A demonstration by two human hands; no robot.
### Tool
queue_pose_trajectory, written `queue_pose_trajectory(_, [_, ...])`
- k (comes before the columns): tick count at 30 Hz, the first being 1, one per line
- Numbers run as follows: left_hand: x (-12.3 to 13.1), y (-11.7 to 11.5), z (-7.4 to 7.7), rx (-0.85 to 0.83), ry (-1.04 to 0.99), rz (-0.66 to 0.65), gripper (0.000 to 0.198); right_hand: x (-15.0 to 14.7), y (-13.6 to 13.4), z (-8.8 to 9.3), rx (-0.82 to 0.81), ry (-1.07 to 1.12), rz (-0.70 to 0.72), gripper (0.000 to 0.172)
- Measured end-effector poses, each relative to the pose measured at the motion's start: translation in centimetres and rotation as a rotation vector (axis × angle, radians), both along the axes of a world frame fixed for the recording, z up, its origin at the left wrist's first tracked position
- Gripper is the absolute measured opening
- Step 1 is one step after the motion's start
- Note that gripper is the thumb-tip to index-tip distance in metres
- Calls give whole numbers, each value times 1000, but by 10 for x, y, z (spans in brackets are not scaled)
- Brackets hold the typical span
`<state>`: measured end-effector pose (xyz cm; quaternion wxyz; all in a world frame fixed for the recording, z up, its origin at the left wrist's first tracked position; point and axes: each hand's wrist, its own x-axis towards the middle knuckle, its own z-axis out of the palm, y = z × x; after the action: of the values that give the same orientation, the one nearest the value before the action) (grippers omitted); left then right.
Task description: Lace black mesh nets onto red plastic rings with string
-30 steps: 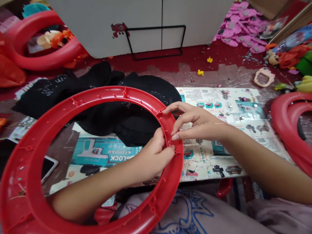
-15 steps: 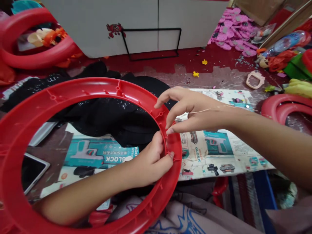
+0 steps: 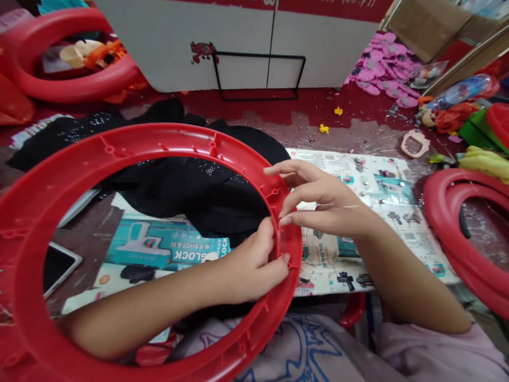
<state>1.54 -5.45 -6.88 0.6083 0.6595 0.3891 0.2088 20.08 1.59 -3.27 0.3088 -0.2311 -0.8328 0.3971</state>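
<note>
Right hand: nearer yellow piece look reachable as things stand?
Likely yes: the right hand is at the red ring, and the nearer yellow piece lies beyond it, nothing visibly in between.

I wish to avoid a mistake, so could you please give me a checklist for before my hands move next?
1. Left hand grips the red ring: ok, at its inner rim.
2. Ribbed side faces the camera: ok.
3. Right hand is near the left one: ok, fingertips at the ring.
4. Something pinched in the right fingertips: cannot tell.
5. Left forearm outside the ring's opening: not ok, it passes through.
6. Ring apart from black cloth: cannot tell.
</note>
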Motion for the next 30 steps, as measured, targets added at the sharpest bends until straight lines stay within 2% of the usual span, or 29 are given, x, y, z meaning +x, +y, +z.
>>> queue_pose_trajectory(5, [-1,-2,2,-41,76,-46,43,-2,-10,-11,31,-21,-80,8])
queue_pose_trajectory(8, [2,-3,5,-183,-15,-22,51,0,-13,-18,24,18,-105,9])
queue_pose_trajectory(10, [5,-2,7,-323,-155,31,52,1,-13,-22,25,31,-102,7])
queue_pose_trajectory(13, [10,-1,9,-412,-304,187,38,1,-14,-25,36,13,-97,6])
queue_pose_trajectory(15, [14,0,9,-408,-299,279,29,2,-13,-27,28,10,-98,5])
queue_pose_trajectory(18, [18,1,10,-376,-206,316,31,5,-10,-29,-48,40,-70,4])
queue_pose_trajectory(24, [12,-1,6,-217,13,193,43,11,-4,-32,-110,124,-63,1])
queue_pose_trajectory(27, [7,-3,3,-159,60,94,37,8,-6,-32,-65,90,-75,5])
queue_pose_trajectory(30, [5,-4,3,-173,51,25,33,5,-9,-31,-9,60,-106,9])
